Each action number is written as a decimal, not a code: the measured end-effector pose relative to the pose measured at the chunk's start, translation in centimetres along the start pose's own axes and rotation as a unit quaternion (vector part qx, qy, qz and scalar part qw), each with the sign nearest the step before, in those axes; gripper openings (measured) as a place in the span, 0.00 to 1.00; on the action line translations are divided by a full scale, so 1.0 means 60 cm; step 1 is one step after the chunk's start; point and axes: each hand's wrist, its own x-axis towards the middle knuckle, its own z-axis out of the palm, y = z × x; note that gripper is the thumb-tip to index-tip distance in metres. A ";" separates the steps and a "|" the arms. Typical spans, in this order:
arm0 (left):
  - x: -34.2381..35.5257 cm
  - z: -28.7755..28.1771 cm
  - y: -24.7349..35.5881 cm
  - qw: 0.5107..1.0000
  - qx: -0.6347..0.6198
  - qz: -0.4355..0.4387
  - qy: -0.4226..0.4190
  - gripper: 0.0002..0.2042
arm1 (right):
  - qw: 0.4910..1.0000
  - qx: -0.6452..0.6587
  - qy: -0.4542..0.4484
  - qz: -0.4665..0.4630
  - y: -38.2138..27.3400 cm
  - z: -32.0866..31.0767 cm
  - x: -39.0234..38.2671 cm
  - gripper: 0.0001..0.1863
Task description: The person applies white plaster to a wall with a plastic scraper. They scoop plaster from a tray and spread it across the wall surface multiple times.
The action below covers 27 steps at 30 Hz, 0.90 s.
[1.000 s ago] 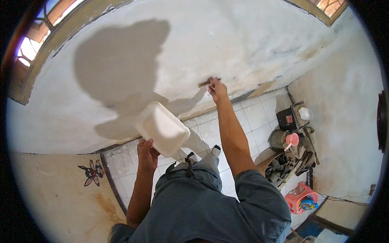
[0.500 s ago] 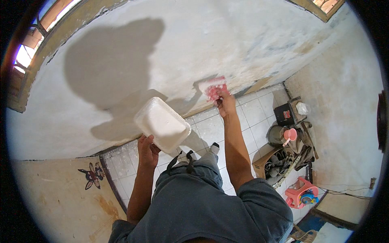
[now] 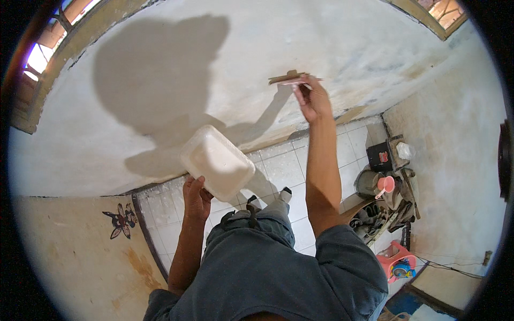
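Note:
My left hand (image 3: 197, 199) grips the near edge of a white rectangular plastic tray (image 3: 218, 163), fingers closed on its rim. A pale, smooth layer, partly in shadow, covers the tray's inside. Farther up and to the right, my right hand (image 3: 313, 100) pinches a thin pink putty spreader (image 3: 292, 82), seen nearly edge-on. The spreader is at the whitish wall (image 3: 257, 53); its shadow falls just beside its edge, and I cannot tell whether it touches. Patchy grey and tan stains mark the wall to the right of it.
White floor tiles (image 3: 282, 171) run along the wall's foot. To the right stand a black box (image 3: 379, 155), a grey bucket (image 3: 366, 183) with a pink dipper (image 3: 385, 185), a heap of shoes (image 3: 369, 216) and a pink stool (image 3: 393, 257). Barred windows are at the top corners.
My right hand has moved up and slightly right along the wall. The spreader has turned from showing its flat face to nearly edge-on. My left hand and the tray have barely moved.

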 end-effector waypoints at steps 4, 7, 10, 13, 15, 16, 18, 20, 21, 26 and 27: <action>0.007 -0.002 -0.004 1.000 -0.011 -0.014 0.000 0.18 | 0.997 -0.031 -0.006 -0.067 -0.020 -0.019 -0.079 0.07; 0.006 0.000 -0.005 1.000 -0.019 -0.012 -0.003 0.18 | 0.998 -0.035 0.020 -0.054 0.041 -0.109 -0.072 0.12; 0.005 -0.007 -0.011 1.000 -0.025 -0.017 0.002 0.17 | 0.991 -0.068 0.071 0.091 0.140 -0.200 -0.034 0.21; 0.007 -0.009 -0.012 1.000 -0.014 -0.021 0.000 0.16 | 0.990 -0.062 0.055 0.116 0.227 -0.252 0.014 0.16; 0.005 -0.015 -0.009 1.000 -0.011 -0.020 -0.007 0.16 | 0.974 -0.088 0.099 0.181 0.253 -0.235 0.033 0.32; 0.004 -0.016 -0.008 1.000 -0.009 -0.018 -0.007 0.16 | 0.975 -0.087 0.097 0.181 0.262 -0.228 0.043 0.32; 0.001 -0.019 -0.005 1.000 -0.010 -0.012 -0.011 0.16 | 0.971 -0.029 0.146 0.190 0.275 -0.210 0.058 0.24; 0.000 -0.012 -0.004 1.000 -0.008 -0.009 -0.007 0.17 | 0.981 -0.049 0.110 0.152 0.282 -0.209 0.069 0.14; 0.000 -0.009 -0.004 1.000 -0.008 -0.004 0.000 0.18 | 0.983 -0.062 0.093 0.144 0.281 -0.203 0.070 0.08; 0.002 -0.009 -0.005 1.000 0.003 -0.014 -0.017 0.20 | 0.985 -0.074 0.066 0.138 0.224 -0.125 0.026 0.05; 0.002 -0.007 -0.006 1.000 0.006 -0.018 -0.021 0.20 | 0.990 -0.065 0.063 0.111 0.207 -0.103 0.009 0.05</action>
